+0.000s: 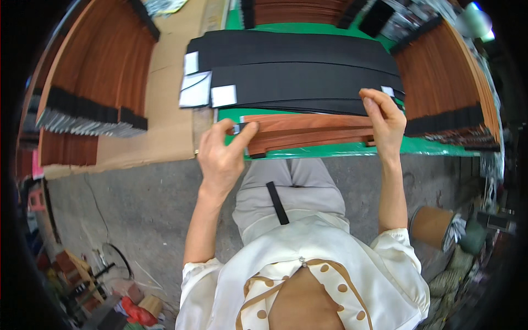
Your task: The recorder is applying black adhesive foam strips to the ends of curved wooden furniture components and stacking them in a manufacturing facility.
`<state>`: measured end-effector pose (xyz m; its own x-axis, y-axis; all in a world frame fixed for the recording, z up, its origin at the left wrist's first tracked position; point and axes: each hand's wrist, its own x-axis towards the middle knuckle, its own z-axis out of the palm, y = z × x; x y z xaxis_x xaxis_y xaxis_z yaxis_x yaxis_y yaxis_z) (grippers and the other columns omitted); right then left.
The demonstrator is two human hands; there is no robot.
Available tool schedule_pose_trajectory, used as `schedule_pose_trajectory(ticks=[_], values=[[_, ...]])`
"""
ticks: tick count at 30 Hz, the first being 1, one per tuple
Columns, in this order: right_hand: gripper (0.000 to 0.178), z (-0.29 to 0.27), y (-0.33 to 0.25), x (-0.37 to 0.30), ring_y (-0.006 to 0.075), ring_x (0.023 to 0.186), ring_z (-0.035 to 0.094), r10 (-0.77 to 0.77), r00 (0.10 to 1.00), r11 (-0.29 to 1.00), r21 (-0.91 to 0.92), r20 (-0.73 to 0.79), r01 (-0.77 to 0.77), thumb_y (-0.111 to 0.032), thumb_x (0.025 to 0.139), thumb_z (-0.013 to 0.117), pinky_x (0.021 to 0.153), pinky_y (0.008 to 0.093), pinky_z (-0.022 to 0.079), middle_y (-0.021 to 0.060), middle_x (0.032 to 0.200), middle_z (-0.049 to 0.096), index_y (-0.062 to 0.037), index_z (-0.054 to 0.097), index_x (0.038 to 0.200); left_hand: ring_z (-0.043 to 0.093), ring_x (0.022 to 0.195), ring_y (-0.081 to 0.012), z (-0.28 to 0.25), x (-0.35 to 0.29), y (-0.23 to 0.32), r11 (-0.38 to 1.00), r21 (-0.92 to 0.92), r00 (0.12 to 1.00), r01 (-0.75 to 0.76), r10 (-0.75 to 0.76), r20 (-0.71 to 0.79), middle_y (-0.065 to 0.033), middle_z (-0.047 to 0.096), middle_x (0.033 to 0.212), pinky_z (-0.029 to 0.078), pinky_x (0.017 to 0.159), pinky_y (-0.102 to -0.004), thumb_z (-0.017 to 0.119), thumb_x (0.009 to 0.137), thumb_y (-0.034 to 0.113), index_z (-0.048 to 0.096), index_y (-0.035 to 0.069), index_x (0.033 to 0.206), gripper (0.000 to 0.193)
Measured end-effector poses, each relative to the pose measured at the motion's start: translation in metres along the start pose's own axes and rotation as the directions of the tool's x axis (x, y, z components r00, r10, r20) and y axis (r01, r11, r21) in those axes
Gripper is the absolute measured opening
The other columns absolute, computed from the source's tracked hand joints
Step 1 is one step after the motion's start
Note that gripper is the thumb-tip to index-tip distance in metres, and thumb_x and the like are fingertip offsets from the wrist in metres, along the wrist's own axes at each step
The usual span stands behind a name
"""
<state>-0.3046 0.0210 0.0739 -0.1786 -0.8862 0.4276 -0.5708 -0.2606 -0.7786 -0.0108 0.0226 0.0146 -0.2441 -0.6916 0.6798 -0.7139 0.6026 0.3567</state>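
Brown wood-grain strips (313, 124) lie along the near edge of the green-covered table, in front of my body. At their left end, my left hand (220, 157) pinches a small black end piece with a pale patch (238, 128) between thumb and forefinger. Over the right end of the strips, my right hand (386, 118) is raised with thumb and forefinger pressed together. What that pinch holds, if anything, is too small to make out. Just beyond the strips lie long black flat sheets (308, 82), overlapping, with white tags (224, 96) at their ends.
Stacks of brown slats with black ends stand at the left (99, 66), the right (443, 77) and the back (297, 12). Cardboard (170, 121) covers the table's left part. A black strip (277, 203) lies on my lap. A brown drum (432, 226) stands on the floor at right.
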Motion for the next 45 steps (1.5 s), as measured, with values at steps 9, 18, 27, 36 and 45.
schedule_pose_trajectory(ticks=[9,18,27,36,45], values=[[0.025,-0.077,0.072,-0.018,0.0306,0.082,0.063,0.319,0.947,0.727,-0.631,-0.041,-0.272,-0.026,0.088,0.058,0.072,0.0369,0.048,0.0143,0.086,0.065,-0.0035,0.067,0.095,0.06,0.085,-0.0242,-0.018,0.004,0.024,0.67,-0.301,0.733,0.679,-0.641,0.227,-0.0133,0.06,0.095,0.046,0.075,-0.0345,0.049,0.095,0.028,0.06,0.0,0.11,0.034],[0.024,-0.094,0.12,-0.049,0.0124,0.095,0.056,0.411,0.909,0.911,0.081,-0.074,-0.405,-0.006,0.087,0.061,0.085,0.0263,0.045,0.0037,0.101,0.06,0.0,0.059,0.11,0.062,0.093,-0.0221,0.008,-0.023,0.024,0.697,-0.437,0.812,0.569,-0.561,0.163,-0.0135,0.065,0.098,0.048,0.082,-0.0308,0.066,0.08,0.003,0.064,-0.001,0.092,0.013],[0.031,-0.092,0.151,-0.082,0.0175,0.109,0.052,0.312,0.946,0.95,0.027,-0.089,-0.311,-0.01,0.092,0.055,0.094,0.0306,0.04,0.0094,0.118,0.055,0.0002,0.052,0.121,0.061,0.099,-0.0314,-0.02,-0.038,0.015,0.935,-0.164,0.949,0.316,-0.307,0.076,-0.0161,0.063,0.104,0.048,0.085,-0.0376,0.073,0.074,0.006,0.062,0.003,0.106,0.033],[0.021,-0.075,0.127,-0.041,0.0168,0.107,0.054,0.146,0.952,0.989,0.074,-0.27,-0.13,-0.003,0.095,0.047,0.094,0.029,0.043,0.0108,0.113,0.058,0.0036,0.054,0.114,0.056,0.101,-0.0251,-0.215,-0.005,-0.127,0.748,0.353,0.699,0.563,-0.202,-0.686,-0.0119,0.059,0.107,0.043,0.089,-0.0339,0.058,0.083,0.002,0.057,0.003,0.109,0.026],[0.014,-0.027,0.088,-0.026,0.0143,0.1,0.055,-0.024,0.995,0.998,0.051,-0.094,0.029,0.003,0.093,0.046,0.094,0.0268,0.043,0.0072,0.103,0.058,0.0028,0.058,0.099,0.051,0.115,-0.0291,-0.327,0.061,-0.291,0.341,0.825,0.89,0.45,-0.247,-0.383,-0.0129,0.057,0.12,0.038,0.091,-0.0575,0.06,0.086,0.029,0.045,0.01,0.128,0.048]])
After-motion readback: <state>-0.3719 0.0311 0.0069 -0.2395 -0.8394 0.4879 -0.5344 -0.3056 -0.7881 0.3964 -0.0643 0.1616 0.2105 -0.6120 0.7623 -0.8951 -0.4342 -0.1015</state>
